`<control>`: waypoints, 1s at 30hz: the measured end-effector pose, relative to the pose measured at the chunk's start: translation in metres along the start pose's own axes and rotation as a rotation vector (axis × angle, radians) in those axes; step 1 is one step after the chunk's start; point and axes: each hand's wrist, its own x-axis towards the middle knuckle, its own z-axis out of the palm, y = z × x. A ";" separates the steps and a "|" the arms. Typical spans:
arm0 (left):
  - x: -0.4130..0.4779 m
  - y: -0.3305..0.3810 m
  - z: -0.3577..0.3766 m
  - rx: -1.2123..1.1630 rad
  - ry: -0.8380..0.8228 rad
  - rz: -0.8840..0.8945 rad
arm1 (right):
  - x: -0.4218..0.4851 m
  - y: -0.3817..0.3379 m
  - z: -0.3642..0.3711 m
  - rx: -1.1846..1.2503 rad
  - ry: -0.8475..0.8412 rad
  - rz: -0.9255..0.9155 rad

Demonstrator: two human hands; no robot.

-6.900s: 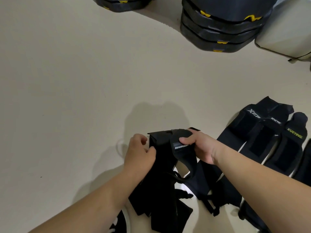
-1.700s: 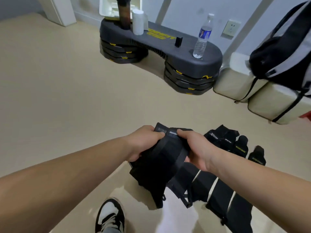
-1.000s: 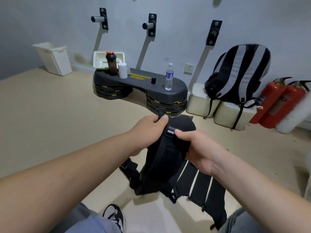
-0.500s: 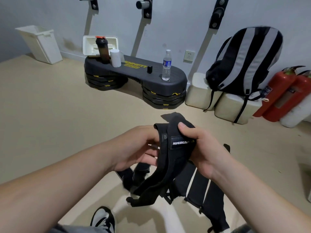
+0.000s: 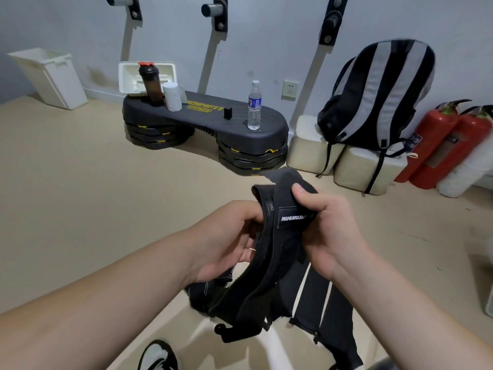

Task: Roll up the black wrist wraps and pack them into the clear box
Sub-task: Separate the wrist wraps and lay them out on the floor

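Wrist wrap (image 5: 269, 263) sits mid-frame, left hand (image 5: 226, 241) curled round its edge, right hand (image 5: 322, 231) pinching the labelled top. Looks light, floppy, grippy fabric; I'd hold the folded end tight or it'll unroll.

– What kind of place is this looking like?

– A gym or workout room. Straight beyond the grip on the black wrist wrap (image 5: 277, 252), a dark step platform (image 5: 213, 121) is sitting on stacked risers against the wall.

– Is anything standing on it?

– A shaker bottle (image 5: 151, 84), beyond the grip to the left, and a water bottle (image 5: 254, 106). Metal pegs (image 5: 216, 12) are sticking out of the wall above them.

– And to the right of the grip?

– A striped backpack (image 5: 378, 97) is resting on pale blocks (image 5: 357, 172), and red fire extinguishers (image 5: 432, 145) are leaning farther right. Below the grip, more black wraps (image 5: 342, 324) are lying on the floor.
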 end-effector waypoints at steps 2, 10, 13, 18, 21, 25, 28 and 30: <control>0.000 -0.002 0.006 0.009 -0.022 -0.047 | -0.003 -0.002 -0.003 -0.007 0.002 -0.014; -0.001 0.005 -0.009 0.263 0.104 0.032 | -0.007 -0.002 -0.016 -0.136 0.016 0.018; -0.001 0.008 -0.016 0.420 0.203 0.058 | -0.008 0.004 -0.016 -0.199 0.010 0.088; -0.001 0.018 -0.037 0.285 0.442 0.175 | -0.013 0.008 -0.015 -0.252 -0.008 0.161; -0.003 0.020 -0.032 -0.047 0.407 0.237 | -0.014 0.013 -0.012 -0.292 -0.025 0.134; -0.008 0.024 -0.021 -0.387 0.200 0.217 | -0.009 0.014 -0.012 -0.279 0.039 -0.003; -0.007 0.012 -0.010 -0.172 0.084 0.120 | -0.009 0.014 -0.009 -0.235 0.052 -0.062; -0.004 0.006 -0.006 -0.078 0.093 0.118 | -0.011 0.014 -0.007 -0.246 0.055 -0.091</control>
